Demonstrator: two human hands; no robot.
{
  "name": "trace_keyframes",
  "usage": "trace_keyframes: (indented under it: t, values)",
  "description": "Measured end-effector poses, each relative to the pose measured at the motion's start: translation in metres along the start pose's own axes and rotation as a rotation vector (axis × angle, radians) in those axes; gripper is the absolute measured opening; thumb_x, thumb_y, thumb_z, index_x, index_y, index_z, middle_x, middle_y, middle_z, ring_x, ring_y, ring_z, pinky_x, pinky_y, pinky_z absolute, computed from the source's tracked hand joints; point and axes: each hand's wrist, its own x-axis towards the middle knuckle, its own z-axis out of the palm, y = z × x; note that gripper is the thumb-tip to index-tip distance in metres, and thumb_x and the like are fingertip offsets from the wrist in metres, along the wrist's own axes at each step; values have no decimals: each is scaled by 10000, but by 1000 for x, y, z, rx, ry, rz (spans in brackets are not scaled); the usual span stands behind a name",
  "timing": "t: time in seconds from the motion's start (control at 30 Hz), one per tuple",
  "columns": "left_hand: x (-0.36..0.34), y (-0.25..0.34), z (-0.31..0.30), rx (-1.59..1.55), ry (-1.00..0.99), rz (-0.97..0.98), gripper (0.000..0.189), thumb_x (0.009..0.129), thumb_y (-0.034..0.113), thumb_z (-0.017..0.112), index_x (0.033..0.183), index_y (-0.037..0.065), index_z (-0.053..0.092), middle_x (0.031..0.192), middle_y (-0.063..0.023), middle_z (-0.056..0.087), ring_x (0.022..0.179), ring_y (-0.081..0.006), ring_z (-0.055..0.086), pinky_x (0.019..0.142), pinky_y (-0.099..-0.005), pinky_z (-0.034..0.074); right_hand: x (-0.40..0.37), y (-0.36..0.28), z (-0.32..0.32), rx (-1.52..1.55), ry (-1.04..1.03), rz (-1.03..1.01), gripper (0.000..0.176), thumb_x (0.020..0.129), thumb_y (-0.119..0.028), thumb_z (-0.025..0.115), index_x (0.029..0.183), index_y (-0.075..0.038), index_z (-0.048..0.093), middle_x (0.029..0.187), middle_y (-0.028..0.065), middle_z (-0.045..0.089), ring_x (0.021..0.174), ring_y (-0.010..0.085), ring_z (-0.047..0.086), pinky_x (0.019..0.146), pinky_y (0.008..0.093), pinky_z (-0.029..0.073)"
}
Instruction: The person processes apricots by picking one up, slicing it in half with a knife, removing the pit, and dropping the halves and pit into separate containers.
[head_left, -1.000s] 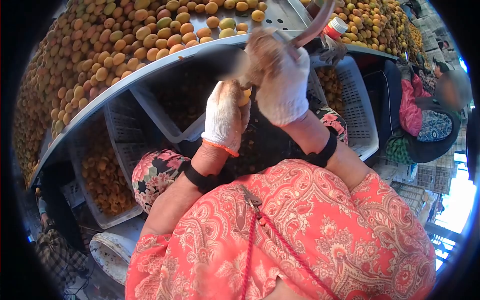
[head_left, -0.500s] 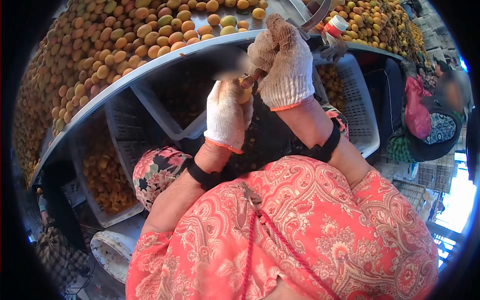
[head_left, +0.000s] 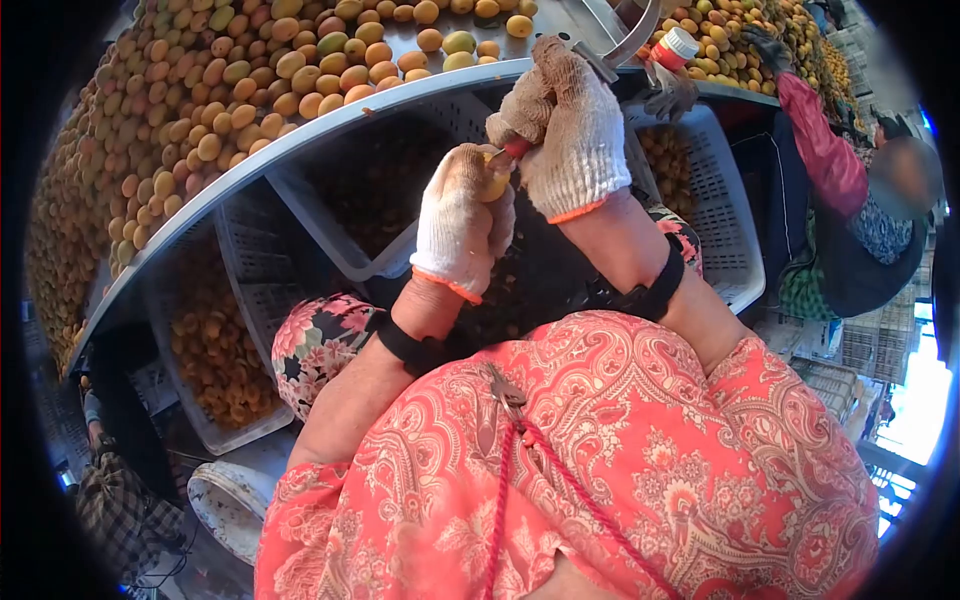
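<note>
My left hand [head_left: 465, 215], in a white knit glove stained brown, is closed round a yellow-orange fruit [head_left: 497, 182] that shows between its fingers. My right hand [head_left: 575, 130], gloved alike with a browner palm side, grips a small tool with a red handle [head_left: 517, 147]. The tool's tip meets the fruit, though its blade is mostly hidden. Both hands are raised over my lap, close together, just below the metal table rim [head_left: 400, 95].
Many apricot-like fruits [head_left: 230, 120] lie on the table. Crates of fruit pieces stand beneath: left [head_left: 207, 425], middle [head_left: 355, 262] and right [head_left: 745, 235]. A red bottle with a white cap [head_left: 675, 48] is at the rim. A co-worker in pink sleeves [head_left: 825, 145] sits at right; a white bucket [head_left: 225, 505] stands lower left.
My hands have drawn slightly apart, and the red handle shows more clearly. The co-worker's pink-sleeved arm has reached up to the fruit pile.
</note>
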Motion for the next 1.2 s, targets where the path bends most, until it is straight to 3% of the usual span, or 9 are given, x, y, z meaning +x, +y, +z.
trace_keyframes:
  t: [0.13,0.27,0.3,0.4,0.67,0.87,0.93,1.03,1.2]
  values:
    - [-4,7,8,119,-130,-10,177,950,224,601,1060,93,553,752,-8,540,500,-102,471,419,-248,346,-4,-10,-15,-204,-288,-30,260,943,-276,624,763,-92,582,647,35,532,602,188,548,628,333,470]
    - [-13,15,13,128,-212,-113,217,900,150,641,1065,59,533,768,-7,514,517,-96,446,448,-232,341,-2,-29,-23,-362,-562,-10,312,960,-307,602,751,-76,583,642,38,522,600,167,545,599,302,457]
    - [-14,16,10,51,-281,-188,211,892,124,637,1061,56,532,765,-6,509,522,-87,441,453,-223,330,-7,-34,-17,-418,-595,106,399,973,-341,587,651,-125,490,567,-9,406,493,128,415,491,280,346]
    - [-12,16,4,-60,-386,-286,211,878,91,635,1057,54,529,760,-5,501,529,-75,426,460,-214,311,-12,-26,-12,-249,-521,119,473,978,-365,581,600,-159,386,531,-38,291,449,110,289,450,282,234]
    - [-11,-2,4,-305,-397,-272,258,840,45,661,1054,53,518,740,-6,486,519,-79,409,468,-217,325,-2,-5,-19,-141,-308,119,536,950,-444,597,557,-182,343,498,-42,259,427,118,271,440,286,214]
    - [-8,-4,14,168,-62,-95,324,805,24,675,1102,50,549,792,-20,572,575,-84,523,500,-218,407,2,1,-16,80,-150,207,330,932,-233,637,663,-155,463,476,-24,374,347,138,344,345,286,245]
    - [4,-16,9,507,-75,298,490,827,30,726,1271,53,522,918,-33,593,653,-86,562,518,-232,420,3,-1,-14,85,-129,197,343,940,-240,622,658,-163,443,476,-24,363,348,142,325,351,291,238]
    - [12,-12,0,830,-161,569,490,813,58,757,1247,65,528,908,-30,605,615,-77,543,493,-221,404,4,-9,-13,94,-164,216,341,948,-253,608,665,-170,436,478,-27,345,352,141,298,360,296,229]
    - [-3,4,5,424,-173,30,417,842,56,714,1218,85,536,899,-33,613,588,-85,528,480,-205,385,8,-6,-21,114,-100,210,337,953,-276,603,682,-160,441,485,-18,351,365,150,310,371,302,239]
